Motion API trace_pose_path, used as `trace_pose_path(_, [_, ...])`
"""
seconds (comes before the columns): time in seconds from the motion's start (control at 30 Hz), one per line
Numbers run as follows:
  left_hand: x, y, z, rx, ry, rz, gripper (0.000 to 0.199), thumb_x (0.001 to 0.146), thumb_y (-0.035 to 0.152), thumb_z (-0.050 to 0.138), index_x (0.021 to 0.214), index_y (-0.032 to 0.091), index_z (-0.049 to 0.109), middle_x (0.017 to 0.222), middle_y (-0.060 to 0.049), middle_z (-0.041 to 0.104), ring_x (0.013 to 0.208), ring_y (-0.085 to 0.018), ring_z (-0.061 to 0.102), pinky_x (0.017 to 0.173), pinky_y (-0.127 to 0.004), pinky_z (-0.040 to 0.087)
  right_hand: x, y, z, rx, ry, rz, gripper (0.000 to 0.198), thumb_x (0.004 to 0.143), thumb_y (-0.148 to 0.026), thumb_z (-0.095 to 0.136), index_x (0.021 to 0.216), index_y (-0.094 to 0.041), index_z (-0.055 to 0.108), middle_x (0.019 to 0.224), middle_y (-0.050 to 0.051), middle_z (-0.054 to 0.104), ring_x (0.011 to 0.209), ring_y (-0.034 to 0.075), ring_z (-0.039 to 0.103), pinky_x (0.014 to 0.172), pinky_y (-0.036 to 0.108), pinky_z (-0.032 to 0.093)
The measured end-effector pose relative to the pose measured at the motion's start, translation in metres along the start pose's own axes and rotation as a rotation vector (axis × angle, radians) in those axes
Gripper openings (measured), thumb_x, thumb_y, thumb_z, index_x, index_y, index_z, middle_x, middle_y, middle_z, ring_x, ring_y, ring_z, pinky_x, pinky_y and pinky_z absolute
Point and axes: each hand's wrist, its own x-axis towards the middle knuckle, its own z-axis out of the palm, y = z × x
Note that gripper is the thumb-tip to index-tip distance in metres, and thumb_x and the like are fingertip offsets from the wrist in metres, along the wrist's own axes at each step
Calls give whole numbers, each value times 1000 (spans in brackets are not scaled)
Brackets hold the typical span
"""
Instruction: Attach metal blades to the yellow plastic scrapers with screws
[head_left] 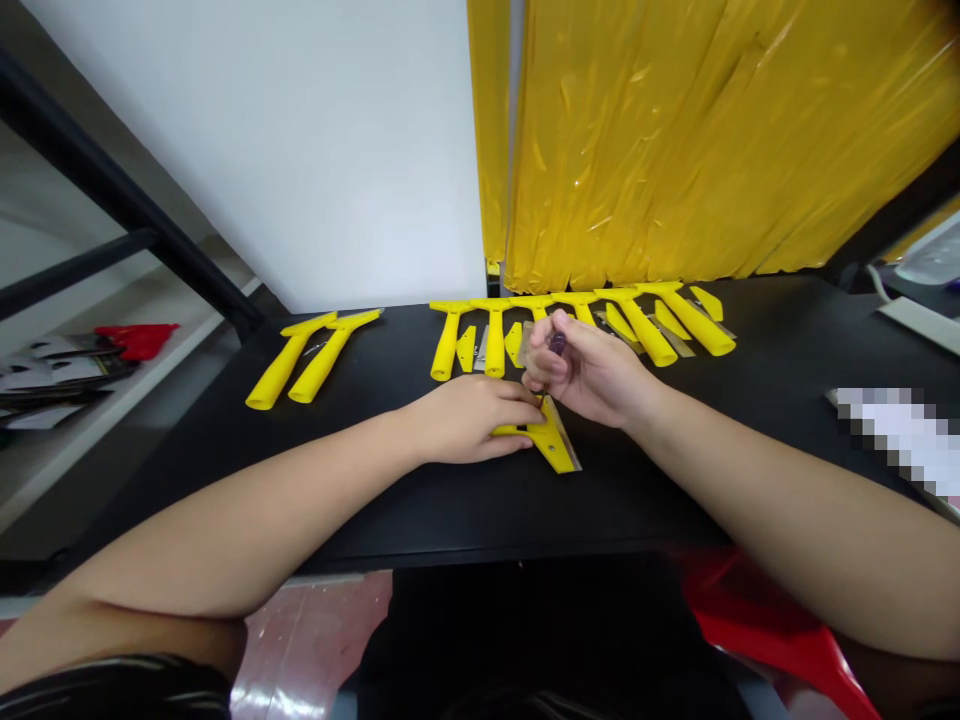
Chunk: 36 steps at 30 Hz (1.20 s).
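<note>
My left hand (472,418) is closed around the handle of a yellow scraper (553,447), holding it low over the black table. A metal blade edge shows along the scraper's head, which points right. In my right hand (592,368) is a screwdriver (556,345) with a dark handle, its thin shaft reaching down to the scraper's head. The tip is hidden by my left fingers. Behind my hands lies a row of yellow scraper handles (448,342) with loose yellow plates (466,350) and metal blades between them.
Two more scrapers (328,358) lie at the left of the black table (360,510). A white panel (337,150) and yellow plastic sheeting (675,140) stand behind. A blurred-out white item (900,430) lies at right. Red packets (142,341) sit on a left shelf.
</note>
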Motion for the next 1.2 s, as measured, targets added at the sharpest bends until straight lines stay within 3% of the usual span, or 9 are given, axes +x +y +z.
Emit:
trace_pose_path(0.17, [0,-1,1,22,-6,-2,28,103,32,65,128,24,74,130,-8,76,120,-28,72,102,-42,59,-1,0,0,27,18,-51,25,94,-40,78,90,-26,56,77,-5,49,68,14,45,71,29,47])
trace_pose_path(0.27, [-1,-1,2,38,-6,2,26,104,34,64,125,24,75,128,-9,76,118,-27,73,99,-40,60,1,0,-2,26,18,-42,24,95,-40,75,86,-23,62,84,0,55,78,16,52,73,30,50])
trace_pose_path(0.4, [-2,-1,1,39,-11,-5,26,104,33,64,125,23,75,131,-9,75,119,-28,73,100,-41,60,4,0,-4,30,60,-6,31,101,-50,67,89,-21,69,67,-4,42,62,14,42,66,30,48])
trace_pose_path(0.57, [-2,0,-1,34,-11,2,22,104,32,63,119,21,75,135,-11,73,117,-27,73,98,-40,60,3,-14,-4,61,90,-59,31,101,-54,67,91,-25,66,60,-8,31,54,13,32,60,28,40])
trace_pose_path(0.77, [-4,-2,-1,75,6,36,14,104,30,63,100,20,72,130,-11,73,111,-26,73,92,-37,59,-9,-28,-7,58,-154,62,34,100,-51,68,85,-24,54,64,-8,33,54,11,26,57,26,30])
trace_pose_path(0.87, [-4,-4,0,99,13,68,15,104,31,63,105,19,71,117,-10,74,103,-25,72,91,-38,59,-20,-24,-8,48,-255,133,32,101,-49,67,88,-24,52,65,-7,37,56,12,29,59,26,32])
trace_pose_path(0.93, [-4,-4,1,114,14,91,19,105,31,61,115,19,72,112,-10,74,101,-25,72,92,-39,58,-28,-21,-8,76,-244,122,29,104,-47,63,89,-24,51,67,-6,37,58,13,30,62,27,33])
trace_pose_path(1.07, [-5,-2,2,163,13,122,28,107,26,57,131,26,72,124,-10,70,98,-22,71,93,-39,58,-40,-18,-8,101,-198,32,24,105,-45,59,93,-24,54,68,-5,36,61,14,31,64,28,35])
trace_pose_path(1.2, [-8,0,3,200,23,139,31,108,21,52,129,27,74,120,-10,68,96,-19,69,86,-31,58,-41,-19,-8,83,-201,23,26,103,-48,61,93,-24,55,69,-4,36,61,15,31,64,28,35])
